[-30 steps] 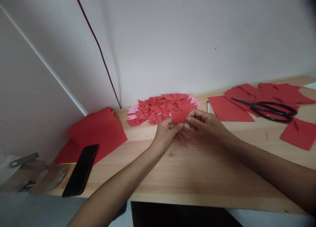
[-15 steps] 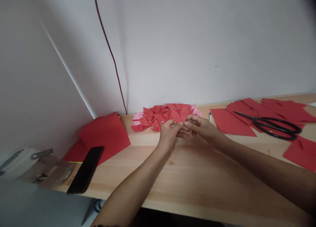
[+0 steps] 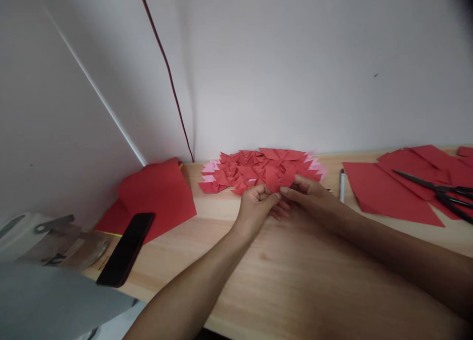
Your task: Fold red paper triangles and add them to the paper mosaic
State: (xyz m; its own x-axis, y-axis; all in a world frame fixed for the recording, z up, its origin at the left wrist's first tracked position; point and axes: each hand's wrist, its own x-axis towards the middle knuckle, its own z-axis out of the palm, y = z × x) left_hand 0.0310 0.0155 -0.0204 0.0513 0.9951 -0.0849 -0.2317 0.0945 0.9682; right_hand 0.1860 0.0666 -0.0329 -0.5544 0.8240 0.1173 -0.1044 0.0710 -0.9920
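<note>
Both hands pinch a small piece of red paper (image 3: 273, 179) above the wooden table. Two upright red flaps of it show beyond my fingertips, with a gap between them; its lower part is hidden by the fingers. My left hand (image 3: 254, 209) is closed on the paper's left side, thumb on the near edge. My right hand (image 3: 314, 194) grips the right side with thumb and fingers, close to the left thumb. Just behind the hands lies a pile of folded red paper pieces (image 3: 240, 170), with pink pieces (image 3: 209, 173) at its ends.
Large red sheets (image 3: 158, 192) and a black phone (image 3: 126, 249) lie at left, near a clear lidded bottle (image 3: 79, 249). At right are a white pen (image 3: 342, 185), cut red sheets (image 3: 388, 192) and black scissors (image 3: 439, 187). A wall (image 3: 281, 74) stands behind the table (image 3: 295, 271).
The held paper showed as one broad upright piece; now it shows as two narrower flaps. Both hands remain on it. The view has shifted, moving the scissors and sheets further right.
</note>
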